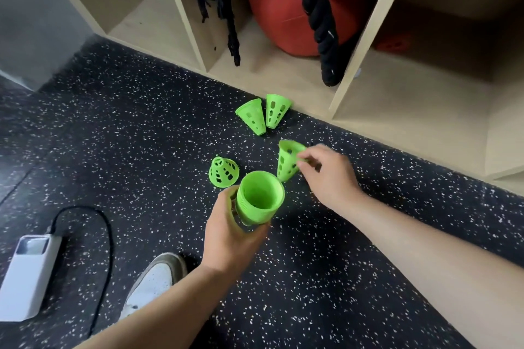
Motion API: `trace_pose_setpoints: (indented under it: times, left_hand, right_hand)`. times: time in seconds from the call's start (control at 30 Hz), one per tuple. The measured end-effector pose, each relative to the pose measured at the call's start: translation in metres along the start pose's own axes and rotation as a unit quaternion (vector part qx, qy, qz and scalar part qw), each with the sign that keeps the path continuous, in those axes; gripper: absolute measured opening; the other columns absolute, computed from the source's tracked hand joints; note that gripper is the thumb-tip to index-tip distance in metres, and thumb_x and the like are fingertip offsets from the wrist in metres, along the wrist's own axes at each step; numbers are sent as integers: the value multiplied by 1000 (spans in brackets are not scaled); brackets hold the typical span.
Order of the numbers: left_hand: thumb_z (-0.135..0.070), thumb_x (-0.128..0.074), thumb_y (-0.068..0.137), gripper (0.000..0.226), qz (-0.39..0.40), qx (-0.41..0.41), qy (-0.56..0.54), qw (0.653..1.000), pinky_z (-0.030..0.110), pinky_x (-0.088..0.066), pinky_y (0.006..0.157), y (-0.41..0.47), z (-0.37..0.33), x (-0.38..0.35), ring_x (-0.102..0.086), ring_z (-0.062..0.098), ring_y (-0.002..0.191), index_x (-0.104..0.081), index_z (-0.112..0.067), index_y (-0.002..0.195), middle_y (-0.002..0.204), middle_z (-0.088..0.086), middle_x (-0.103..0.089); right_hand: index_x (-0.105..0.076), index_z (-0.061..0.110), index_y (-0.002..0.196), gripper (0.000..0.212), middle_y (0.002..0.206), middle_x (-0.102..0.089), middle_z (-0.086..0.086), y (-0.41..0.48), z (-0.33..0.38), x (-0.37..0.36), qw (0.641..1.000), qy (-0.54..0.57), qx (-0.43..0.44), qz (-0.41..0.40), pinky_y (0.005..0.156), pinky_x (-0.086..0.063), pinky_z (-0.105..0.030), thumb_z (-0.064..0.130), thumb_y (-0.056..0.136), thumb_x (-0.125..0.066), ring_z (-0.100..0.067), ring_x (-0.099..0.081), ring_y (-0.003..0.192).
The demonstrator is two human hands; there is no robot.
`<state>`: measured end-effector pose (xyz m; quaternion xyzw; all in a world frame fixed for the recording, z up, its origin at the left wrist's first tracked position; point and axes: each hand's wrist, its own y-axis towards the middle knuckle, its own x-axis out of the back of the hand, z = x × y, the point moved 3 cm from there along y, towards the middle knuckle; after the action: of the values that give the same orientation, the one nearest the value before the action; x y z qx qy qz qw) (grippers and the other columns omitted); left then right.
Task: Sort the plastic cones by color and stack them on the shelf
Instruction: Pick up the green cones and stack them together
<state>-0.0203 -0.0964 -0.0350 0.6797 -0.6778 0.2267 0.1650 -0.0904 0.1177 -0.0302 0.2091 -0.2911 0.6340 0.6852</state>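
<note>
Black, white-flecked floor [127,127], probably rubber, fronts a pale wooden shelf [344,88]. Left grip [229,235] curls round a nested green cone stack [259,201]; right grip [329,176] pinches a perforated cone [286,163] by its rim; two slotted cones [252,119] lie near the shelf

Nested green stack [259,201], four single cones [224,173]

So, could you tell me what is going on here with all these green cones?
Green cones are being gathered off the speckled floor. The left hand grips a nested stack of cones, open end up. The right hand pinches a single cone by its rim. Three more wait on the floor: an upright cone and two tipped cones near the shelf.
</note>
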Motion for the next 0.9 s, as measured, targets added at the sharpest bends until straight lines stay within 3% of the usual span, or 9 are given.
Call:
trace_pose_setpoints:
  times: [0.07,0.13,0.27,0.33,0.47,0.57,0.7,0.83,0.9]
  left_hand:
    - [-25,-92,67,66,0,5,-4,1000,2,-42,79,2,1,-1,-58,-13,98,-46,-49,109,108,-26,-60]
    - [-26,-92,67,66,-1,11,-12,1000,4,-44,78,4,2,-1,-58,-13,98,-47,-47,110,108,-24,-62]
    - [-26,-92,66,67,-14,13,-39,999,15,-51,79,11,-1,-3,-65,-3,95,-51,-37,118,107,-17,-66]
    - [-24,-91,67,66,-23,4,-56,998,15,-51,80,13,-6,-2,-65,-1,95,-52,-37,118,108,-16,-67]
    - [-24,-91,70,65,-40,-29,-78,996,22,-53,85,14,-14,0,-64,3,100,-52,-36,120,113,-14,-63]
    - [-25,-88,69,69,-47,-87,-51,994,32,-53,88,15,-18,0,-60,12,107,-48,-41,124,117,-16,-57]
    - [-26,-83,68,71,-36,-102,-46,993,32,-53,92,21,-24,-1,-60,10,111,-46,-47,125,121,-17,-57]
    - [-23,-87,65,90,46,-119,-27,991,31,-45,107,32,-17,1,-53,14,128,-42,-15,143,137,-1,-51]
    - [-22,-84,66,91,59,-144,32,987,28,-37,113,41,-8,11,-45,14,132,-40,-9,144,140,3,-46]
  right_hand:
    - [-75,12,100,11,94,-65,13,-9,31,25,988,80,98,-90,67,-51,-20,11,91,-69,-5,-62,77]
    - [-74,8,99,10,98,-68,5,-24,60,42,966,111,197,-124,68,-54,-24,6,91,-69,-10,-65,84]
    - [-75,11,104,18,105,-70,2,-48,84,35,951,16,308,-11,78,-52,-24,15,87,-74,-14,-62,94]
    - [-68,16,123,43,123,-63,5,-51,80,28,959,5,282,21,81,-46,-13,29,83,-75,-6,-58,104]
    - [-31,38,147,97,143,-43,24,-53,66,17,987,133,35,79,93,-41,-13,39,68,-87,6,-48,124]
    - [-42,44,135,83,128,-55,28,-58,59,-2,977,152,-49,145,88,-35,-1,36,66,-90,20,-48,113]
    - [-57,39,117,64,109,-67,24,-56,60,-3,986,143,-46,78,86,-44,-9,33,63,-91,10,-59,103]
    - [-59,36,118,65,107,-67,26,-54,58,4,987,147,-40,47,83,-43,-4,28,62,-92,10,-60,102]
    - [-60,36,116,63,106,-67,23,-54,54,9,988,141,-56,38,83,-45,-7,30,62,-92,11,-61,99]
